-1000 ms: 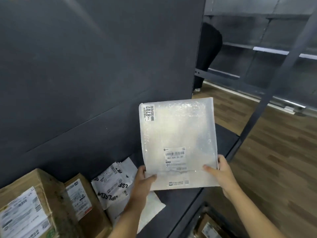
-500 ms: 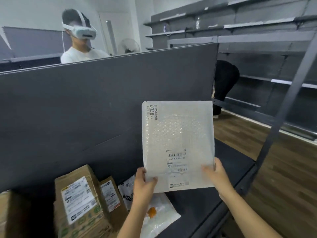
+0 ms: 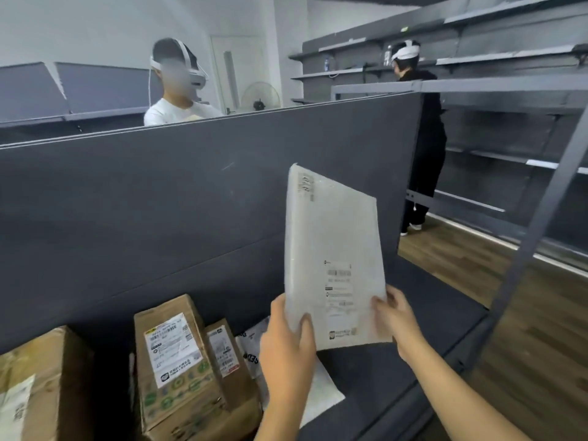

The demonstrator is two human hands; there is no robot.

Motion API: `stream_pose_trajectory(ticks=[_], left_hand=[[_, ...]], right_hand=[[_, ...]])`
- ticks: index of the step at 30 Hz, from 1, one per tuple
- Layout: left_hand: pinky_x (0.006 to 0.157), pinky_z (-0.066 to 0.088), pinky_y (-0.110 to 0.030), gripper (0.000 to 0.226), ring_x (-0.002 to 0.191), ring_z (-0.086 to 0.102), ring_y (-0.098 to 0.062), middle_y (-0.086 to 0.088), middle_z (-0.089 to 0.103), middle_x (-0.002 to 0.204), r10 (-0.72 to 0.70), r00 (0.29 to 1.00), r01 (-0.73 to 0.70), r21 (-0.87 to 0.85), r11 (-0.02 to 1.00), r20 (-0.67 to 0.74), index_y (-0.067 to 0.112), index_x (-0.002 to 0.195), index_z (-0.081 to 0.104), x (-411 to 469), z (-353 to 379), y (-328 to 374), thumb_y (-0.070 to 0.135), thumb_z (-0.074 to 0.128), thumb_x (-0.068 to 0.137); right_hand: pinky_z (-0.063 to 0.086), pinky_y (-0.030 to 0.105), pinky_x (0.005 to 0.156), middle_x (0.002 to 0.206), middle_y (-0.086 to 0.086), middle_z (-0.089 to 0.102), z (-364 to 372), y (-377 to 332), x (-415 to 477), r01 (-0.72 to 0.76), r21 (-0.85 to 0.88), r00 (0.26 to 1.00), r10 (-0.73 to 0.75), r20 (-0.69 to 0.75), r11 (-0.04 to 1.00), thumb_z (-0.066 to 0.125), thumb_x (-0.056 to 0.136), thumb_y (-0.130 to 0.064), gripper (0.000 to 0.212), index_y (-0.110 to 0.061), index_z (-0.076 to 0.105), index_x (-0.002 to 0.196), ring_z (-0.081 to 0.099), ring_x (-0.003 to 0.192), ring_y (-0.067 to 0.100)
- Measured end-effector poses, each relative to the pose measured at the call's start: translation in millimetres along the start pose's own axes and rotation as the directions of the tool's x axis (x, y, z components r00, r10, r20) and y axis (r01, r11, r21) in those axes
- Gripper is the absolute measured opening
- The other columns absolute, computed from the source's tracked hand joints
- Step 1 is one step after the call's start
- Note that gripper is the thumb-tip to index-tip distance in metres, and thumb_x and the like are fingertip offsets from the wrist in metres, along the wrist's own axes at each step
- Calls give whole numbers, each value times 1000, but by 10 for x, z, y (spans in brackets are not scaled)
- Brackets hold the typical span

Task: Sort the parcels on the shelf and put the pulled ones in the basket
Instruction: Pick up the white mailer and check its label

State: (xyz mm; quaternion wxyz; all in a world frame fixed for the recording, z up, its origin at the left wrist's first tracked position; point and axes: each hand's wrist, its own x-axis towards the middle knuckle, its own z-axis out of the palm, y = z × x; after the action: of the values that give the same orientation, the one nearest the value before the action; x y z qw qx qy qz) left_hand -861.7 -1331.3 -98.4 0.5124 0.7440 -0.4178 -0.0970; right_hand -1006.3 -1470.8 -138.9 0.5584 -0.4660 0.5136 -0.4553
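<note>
A flat white bubble-wrap parcel (image 3: 331, 249) with printed labels is held upright above the dark shelf (image 3: 397, 351), turned a little edge-on to me. My left hand (image 3: 288, 348) grips its lower left corner, thumb on the front. My right hand (image 3: 394, 316) holds its lower right edge. On the shelf to the left stand a labelled cardboard box (image 3: 171, 361), a narrower box (image 3: 224, 354) beside it and a white printed poly bag (image 3: 251, 348). Another white parcel (image 3: 321, 393) lies flat under my left hand. No basket is in view.
A large cardboard box (image 3: 35, 383) fills the lower left corner. A dark panel (image 3: 159, 202) backs the shelf. A metal upright (image 3: 541, 224) stands at the shelf's right end. Two persons with headsets, one in white (image 3: 178, 106) and one in black (image 3: 426, 138), stand beyond the panel.
My view has tilted upward, bringing the room and both persons into sight. The parcel has turned from facing me flat to an angled, partly edge-on pose, still in both hands.
</note>
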Motion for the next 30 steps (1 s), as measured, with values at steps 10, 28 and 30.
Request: stream_pose_trajectory(ticks=[10, 28, 30], left_hand=[[85, 53, -40, 55, 114, 55, -28, -7, 53, 131, -307, 913, 344, -102, 934, 268, 20, 143, 32, 489, 84, -376, 27, 54, 93], [65, 43, -26, 46, 86, 52, -15, -4, 53, 112, -308, 908, 338, -61, 939, 282, 11, 135, 35, 170, 214, -588, 11, 50, 92], [75, 50, -32, 49, 95, 55, -21, -9, 53, 122, -329, 889, 354, -22, 935, 319, 7, 136, 33, 73, 277, -674, 9, 50, 90]], right_hand=[[41, 9, 76, 109, -25, 47, -147, -376, -845, 446, -259, 890, -454, 32, 857, 58, 91, -14, 56, -58, 40, 121, 49, 101, -16], [46, 27, 80, 121, -2, 59, -392, -142, -301, 186, -420, 976, -215, -22, 888, 54, 91, -13, 45, -25, 47, 133, 56, 102, 15], [44, 26, 76, 114, -2, 60, -410, -84, -205, 139, -489, 988, -152, 13, 861, 52, 91, -10, 43, -20, 49, 132, 56, 97, 15]])
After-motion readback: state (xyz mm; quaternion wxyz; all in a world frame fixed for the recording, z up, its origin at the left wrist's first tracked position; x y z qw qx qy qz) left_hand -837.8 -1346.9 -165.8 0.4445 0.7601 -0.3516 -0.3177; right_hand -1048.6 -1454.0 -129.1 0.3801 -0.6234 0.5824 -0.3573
